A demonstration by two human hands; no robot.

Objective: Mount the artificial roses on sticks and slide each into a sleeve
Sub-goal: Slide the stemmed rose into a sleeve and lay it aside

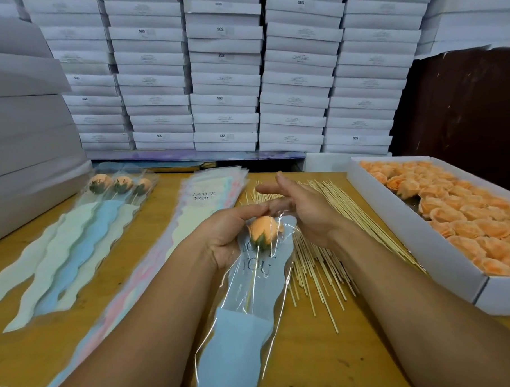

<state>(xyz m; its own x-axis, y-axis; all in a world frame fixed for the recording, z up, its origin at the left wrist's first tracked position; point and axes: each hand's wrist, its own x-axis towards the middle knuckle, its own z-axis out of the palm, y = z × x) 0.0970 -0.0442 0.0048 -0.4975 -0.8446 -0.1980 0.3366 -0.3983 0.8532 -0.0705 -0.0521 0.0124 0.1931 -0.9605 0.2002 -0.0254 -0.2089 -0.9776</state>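
A rose in its sleeve, in my hands

My left hand [229, 232] holds the sleeve [252, 284] near its top, fingers curled round it. The rose [263, 228] sits inside on its stick [47, 302]. My right hand [301, 211] is beside it, fingers straight and apart, above the sticks [324, 263].

Two bare forearms and hands, nothing worn

The left hand [226, 235] and right hand [304, 211] are in the centre of the frame, and both forearms come from the lower edge. No sleeve, glove, watch or ring is visible. The fingers [266, 188] have short, plain nails.
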